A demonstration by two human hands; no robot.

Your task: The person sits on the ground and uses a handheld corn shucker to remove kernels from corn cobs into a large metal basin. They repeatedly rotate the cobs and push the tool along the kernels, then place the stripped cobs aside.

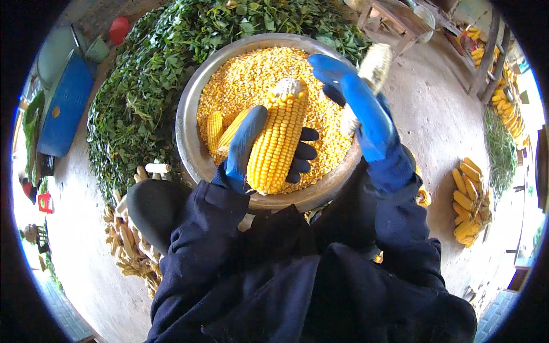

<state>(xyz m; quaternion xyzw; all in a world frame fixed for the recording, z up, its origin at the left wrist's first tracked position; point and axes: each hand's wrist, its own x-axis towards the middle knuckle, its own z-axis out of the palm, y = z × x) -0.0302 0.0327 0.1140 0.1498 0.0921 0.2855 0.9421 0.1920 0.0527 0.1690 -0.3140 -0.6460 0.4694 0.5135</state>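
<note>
My left hand, in a blue and black coated glove, holds a full ear of yellow corn over a wide metal basin. Pale husk or bare cob shows at the ear's upper end. Loose corn kernels fill much of the basin, and smaller ears lie on them at the left. My right hand, gloved in blue, is at the basin's right rim with a pale stripped corncob in it; the cob's middle is hidden behind the hand and slightly blurred.
A big heap of green leafy vines surrounds the basin's far and left sides. Dry husks and cobs lie by my left knee. More corn ears are piled on the floor at right. A wooden stool stands beyond, and a blue container at far left.
</note>
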